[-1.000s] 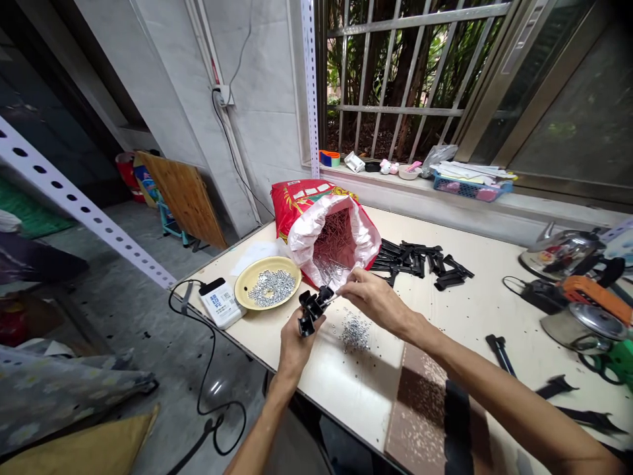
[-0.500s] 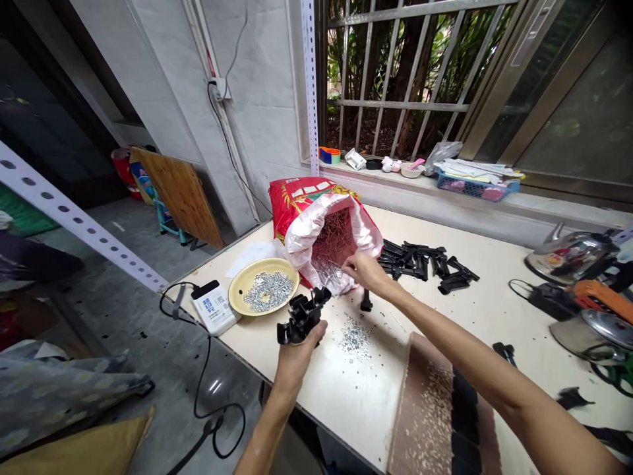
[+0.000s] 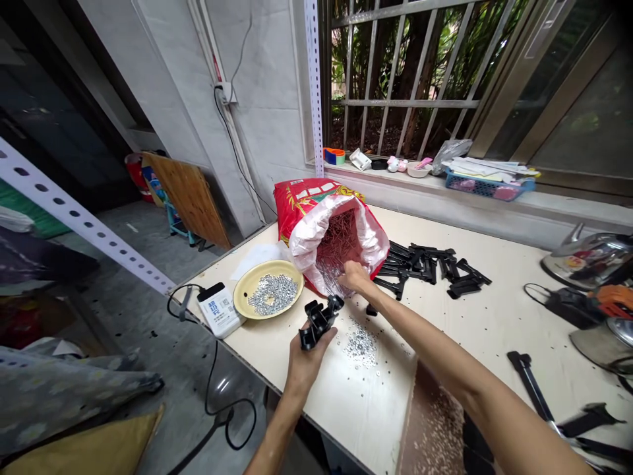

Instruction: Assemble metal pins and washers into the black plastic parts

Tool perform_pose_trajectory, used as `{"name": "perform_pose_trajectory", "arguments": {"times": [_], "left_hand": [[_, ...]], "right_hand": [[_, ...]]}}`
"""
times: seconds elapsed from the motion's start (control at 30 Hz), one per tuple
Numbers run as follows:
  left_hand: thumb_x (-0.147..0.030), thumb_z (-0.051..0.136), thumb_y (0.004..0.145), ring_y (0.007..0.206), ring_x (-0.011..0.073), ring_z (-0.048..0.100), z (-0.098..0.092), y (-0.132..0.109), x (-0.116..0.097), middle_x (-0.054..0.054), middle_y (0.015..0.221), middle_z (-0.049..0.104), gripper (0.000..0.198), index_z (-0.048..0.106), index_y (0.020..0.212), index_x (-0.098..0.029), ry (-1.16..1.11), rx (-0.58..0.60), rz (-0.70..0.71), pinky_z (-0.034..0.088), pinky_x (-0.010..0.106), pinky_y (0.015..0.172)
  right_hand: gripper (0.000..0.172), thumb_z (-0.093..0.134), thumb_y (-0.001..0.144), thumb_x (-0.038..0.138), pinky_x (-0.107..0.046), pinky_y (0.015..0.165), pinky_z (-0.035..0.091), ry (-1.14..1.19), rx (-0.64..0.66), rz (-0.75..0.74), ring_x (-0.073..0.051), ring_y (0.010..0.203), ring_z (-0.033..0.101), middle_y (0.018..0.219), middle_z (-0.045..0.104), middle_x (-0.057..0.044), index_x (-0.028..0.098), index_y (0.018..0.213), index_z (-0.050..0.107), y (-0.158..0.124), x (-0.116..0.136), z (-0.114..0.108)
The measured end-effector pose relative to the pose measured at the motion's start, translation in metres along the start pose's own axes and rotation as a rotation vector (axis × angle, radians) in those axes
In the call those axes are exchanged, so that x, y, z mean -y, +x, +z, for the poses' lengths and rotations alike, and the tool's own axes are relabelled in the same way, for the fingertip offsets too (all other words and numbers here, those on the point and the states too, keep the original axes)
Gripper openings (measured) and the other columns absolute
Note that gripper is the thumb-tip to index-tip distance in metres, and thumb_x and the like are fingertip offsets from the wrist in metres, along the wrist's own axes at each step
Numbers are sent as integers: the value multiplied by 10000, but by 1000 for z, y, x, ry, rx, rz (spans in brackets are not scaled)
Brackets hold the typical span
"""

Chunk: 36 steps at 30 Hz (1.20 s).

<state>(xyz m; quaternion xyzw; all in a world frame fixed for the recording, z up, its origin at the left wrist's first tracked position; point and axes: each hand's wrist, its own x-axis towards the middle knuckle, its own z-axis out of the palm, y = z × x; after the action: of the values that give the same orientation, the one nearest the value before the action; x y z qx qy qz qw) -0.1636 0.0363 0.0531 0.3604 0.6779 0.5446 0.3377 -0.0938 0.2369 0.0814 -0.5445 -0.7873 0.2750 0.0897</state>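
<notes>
My left hand (image 3: 307, 359) is closed around several black plastic brackets (image 3: 319, 322), held above the table's near edge. At the mouth of a red sack (image 3: 309, 198) with a white lining, my right hand (image 3: 354, 276) has its fingers bent together among thin metal pins (image 3: 330, 276). What its fingertips grip, if anything, is hidden. More reddish-looking pins fill the inside of the sack. Between my arms, small silvery nuts or washers (image 3: 361, 346) lie loose on the table. A yellow plate (image 3: 241, 308) left of my left hand bears many more of them.
Black plastic parts (image 3: 420, 264) are heaped right of the sack. A white bottle-like container (image 3: 220, 313) stands at the table's left edge, by a black cable. A brown board (image 3: 428, 422) lies under my right forearm. Kettles (image 3: 588, 260) and black tools (image 3: 531, 386) are at right.
My right hand has moved a little left and deeper into the pins at the sack's mouth. My left hand has shifted slightly right, turning the brackets. The whole view has shifted slightly.
</notes>
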Motion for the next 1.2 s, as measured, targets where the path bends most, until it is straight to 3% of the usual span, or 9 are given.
{"name": "perform_pose_trajectory", "arguments": {"times": [0.13,0.2,0.3,0.4,0.53,0.67,0.87,1.03,1.2], "left_hand": [[-382,672,716,940,251,650,0,-1,0,75,982,718,360,648,993,-153,27,32,55,479,321,824],[-368,666,720,917,246,650,3,-1,0,67,966,717,341,646,985,-155,77,37,110,476,311,800],[-349,650,732,826,230,650,9,-2,-1,56,898,712,307,642,967,-151,174,45,195,476,299,728],[-327,623,757,794,214,639,13,-2,-3,57,891,697,290,633,986,-150,236,64,286,470,294,700],[-287,610,764,822,217,629,11,-2,0,64,928,681,260,629,990,-159,304,50,377,462,304,718],[-273,608,772,847,221,633,5,-3,7,71,943,678,249,618,995,-162,277,16,381,469,301,726],[-289,613,775,910,236,630,3,3,12,94,975,663,244,599,979,-155,194,-63,420,478,307,770],[-249,606,773,825,212,627,4,16,26,68,893,650,165,597,912,-161,297,-61,424,479,302,735],[-239,600,770,827,218,630,3,18,32,57,834,648,91,594,820,-163,329,-37,383,482,308,741]], "right_hand": [[146,546,804,213,-195,582,465,207,21,-135,-145,695,660,772,695,-51,138,876,650,-40,-6,-21],[200,510,854,299,-194,603,478,397,11,-279,-120,718,649,830,690,-32,154,932,624,-66,-5,-31],[181,602,807,335,-257,707,485,653,-31,-560,-149,844,621,891,665,-46,158,821,634,-95,-2,-38],[112,664,768,277,-322,822,442,575,-70,-713,-173,932,577,913,636,-48,171,732,653,-108,-2,-38],[120,688,757,288,-341,872,416,483,31,-775,-185,977,556,961,623,-58,180,807,674,-107,-8,-42],[334,633,789,399,-282,773,466,617,51,-639,-164,917,596,1019,632,-69,166,1028,622,-86,-17,-49],[172,510,861,255,-206,662,448,184,-71,-298,-129,720,639,783,679,-34,150,864,646,-27,-24,-23],[194,502,857,243,-298,736,438,17,-130,-114,-242,907,634,930,678,-153,134,895,658,9,-8,11],[131,574,755,138,-352,734,448,-57,-104,-15,-321,930,631,921,660,-241,67,827,657,33,2,20]]}}
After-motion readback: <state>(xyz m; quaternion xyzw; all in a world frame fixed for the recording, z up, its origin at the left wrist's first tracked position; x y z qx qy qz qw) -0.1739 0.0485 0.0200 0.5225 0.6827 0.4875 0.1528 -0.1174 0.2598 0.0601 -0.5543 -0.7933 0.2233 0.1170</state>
